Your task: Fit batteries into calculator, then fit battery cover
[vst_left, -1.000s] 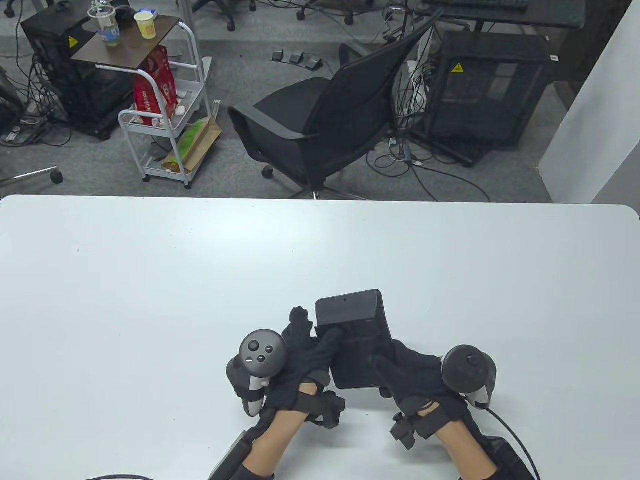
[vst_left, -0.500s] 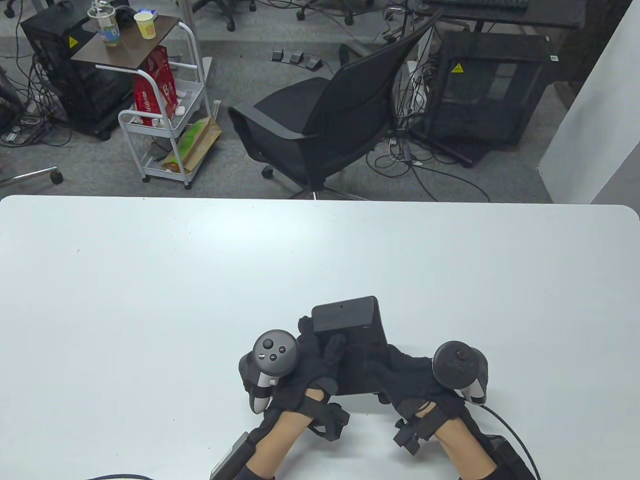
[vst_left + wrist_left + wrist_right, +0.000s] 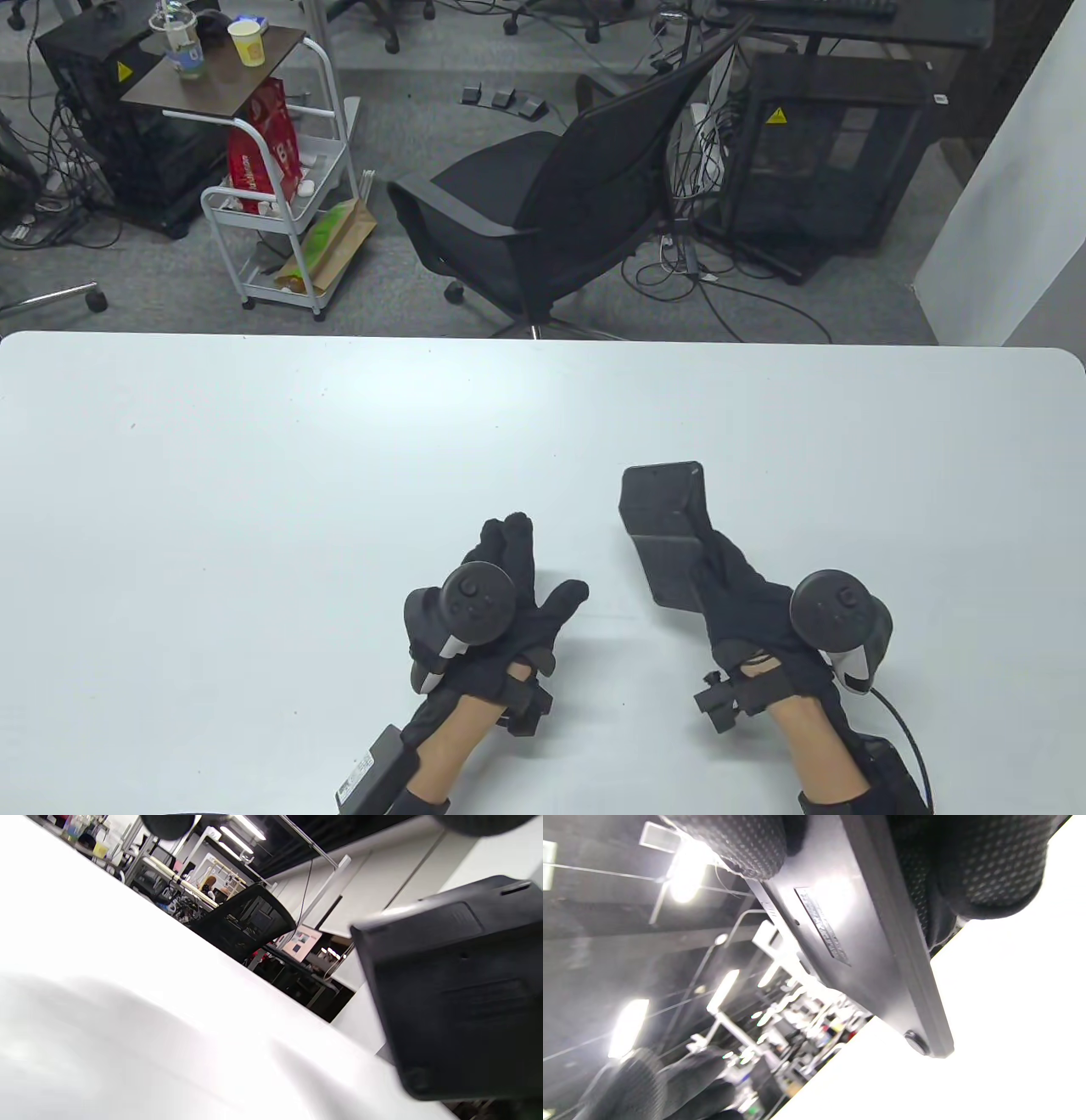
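The black calculator (image 3: 666, 531) is turned back side up and held clear of the white table (image 3: 254, 475) by my right hand (image 3: 734, 594), which grips its near right edge. Its back, with the fitted battery cover, shows in the left wrist view (image 3: 458, 993) and in the right wrist view (image 3: 848, 933), where my gloved fingers (image 3: 967, 861) clamp its edge. My left hand (image 3: 517, 586) is apart from it, to its left, fingers spread and holding nothing, low over the table. No loose batteries or cover are in view.
A black office chair (image 3: 551, 212) stands beyond the table's far edge. A white trolley (image 3: 271, 187) with cups is at the back left. A cable (image 3: 904, 730) runs from my right wrist.
My left hand has let go of the calculator and drawn back to the left. My right hand has carried the calculator to the right and lifted it, tilting it on its edge.
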`<action>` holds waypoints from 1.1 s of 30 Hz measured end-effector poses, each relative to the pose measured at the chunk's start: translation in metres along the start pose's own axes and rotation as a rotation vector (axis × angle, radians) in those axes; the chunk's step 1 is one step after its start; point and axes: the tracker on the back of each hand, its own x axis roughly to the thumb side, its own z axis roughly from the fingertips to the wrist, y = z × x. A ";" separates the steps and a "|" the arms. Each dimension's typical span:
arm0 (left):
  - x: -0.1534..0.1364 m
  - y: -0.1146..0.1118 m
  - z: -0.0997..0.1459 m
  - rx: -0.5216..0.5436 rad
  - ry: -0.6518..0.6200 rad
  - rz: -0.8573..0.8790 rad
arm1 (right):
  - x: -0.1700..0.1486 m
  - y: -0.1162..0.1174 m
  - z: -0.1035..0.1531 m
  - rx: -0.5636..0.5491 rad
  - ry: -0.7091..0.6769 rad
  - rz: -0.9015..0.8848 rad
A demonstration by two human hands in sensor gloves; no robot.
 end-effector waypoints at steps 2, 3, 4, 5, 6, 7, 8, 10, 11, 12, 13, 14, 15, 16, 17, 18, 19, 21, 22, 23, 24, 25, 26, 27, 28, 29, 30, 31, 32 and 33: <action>0.001 0.000 0.000 -0.007 -0.004 -0.082 | -0.006 -0.006 -0.001 -0.028 0.050 0.092; 0.001 0.000 0.000 -0.009 -0.005 -0.109 | -0.008 -0.008 -0.001 -0.034 0.064 0.130; 0.001 -0.001 -0.001 -0.015 -0.010 -0.154 | -0.010 -0.010 -0.002 -0.038 0.084 0.200; 0.001 -0.002 -0.001 -0.019 -0.014 -0.192 | -0.011 -0.010 -0.002 -0.047 0.099 0.270; 0.001 -0.002 -0.001 -0.019 -0.018 -0.217 | -0.012 -0.010 -0.002 -0.055 0.101 0.312; 0.001 -0.003 -0.001 -0.028 -0.021 -0.254 | -0.013 -0.010 -0.002 -0.067 0.107 0.377; 0.000 -0.004 -0.001 -0.034 -0.019 -0.272 | -0.013 -0.009 -0.003 -0.067 0.111 0.414; 0.000 -0.005 -0.002 -0.042 -0.012 -0.299 | -0.014 -0.007 -0.003 -0.069 0.114 0.513; -0.001 -0.005 -0.002 -0.046 -0.008 -0.312 | -0.013 -0.005 -0.003 -0.067 0.113 0.580; -0.001 -0.005 -0.002 -0.044 -0.003 -0.318 | -0.013 -0.002 -0.003 -0.057 0.119 0.656; -0.001 -0.005 -0.002 -0.044 -0.003 -0.318 | -0.013 0.000 -0.003 -0.051 0.123 0.702; -0.001 -0.005 -0.002 -0.045 -0.002 -0.318 | -0.013 0.004 -0.003 -0.037 0.132 0.761; -0.001 -0.005 -0.002 -0.045 0.000 -0.316 | -0.014 0.006 -0.004 -0.028 0.140 0.797; -0.001 -0.005 -0.002 -0.046 -0.001 -0.315 | -0.015 0.010 -0.004 -0.013 0.155 0.830; -0.001 -0.005 -0.001 -0.048 0.001 -0.317 | -0.016 0.013 -0.004 -0.005 0.169 0.866; -0.001 -0.005 -0.001 -0.049 0.003 -0.319 | -0.016 0.014 -0.004 0.000 0.176 0.886; -0.001 -0.004 -0.001 -0.048 0.003 -0.318 | -0.017 0.016 -0.004 0.006 0.188 0.911; -0.001 -0.005 -0.001 -0.048 0.004 -0.312 | -0.018 0.019 -0.005 0.013 0.208 0.936; -0.001 -0.005 -0.001 -0.046 0.004 -0.314 | -0.019 0.020 -0.005 0.023 0.214 0.944; -0.001 -0.005 -0.001 -0.050 0.004 -0.320 | -0.020 0.022 -0.005 0.040 0.223 0.954; -0.001 -0.004 -0.001 -0.051 0.008 -0.323 | -0.021 0.024 -0.005 0.052 0.227 0.955; -0.001 -0.004 -0.001 -0.051 0.009 -0.324 | -0.022 0.026 -0.005 0.067 0.238 0.955; -0.001 -0.004 -0.001 -0.052 0.009 -0.321 | -0.022 0.027 -0.005 0.080 0.250 0.955; 0.000 -0.004 -0.001 -0.051 0.009 -0.320 | -0.022 0.029 -0.006 0.109 0.266 0.954; 0.000 -0.005 -0.001 -0.051 0.008 -0.322 | -0.022 0.030 -0.005 0.121 0.277 0.959; 0.000 -0.005 -0.001 -0.055 0.009 -0.332 | -0.022 0.033 -0.005 0.149 0.285 0.956; 0.000 -0.005 0.000 -0.055 0.011 -0.337 | -0.022 0.035 -0.005 0.155 0.286 0.961; 0.000 -0.005 0.000 -0.054 0.011 -0.339 | -0.022 0.036 -0.005 0.155 0.281 0.969; 0.000 -0.005 0.000 -0.053 0.010 -0.338 | -0.022 0.038 -0.006 0.152 0.273 0.969; 0.000 -0.005 0.000 -0.054 0.010 -0.337 | -0.023 0.038 -0.007 0.156 0.275 0.960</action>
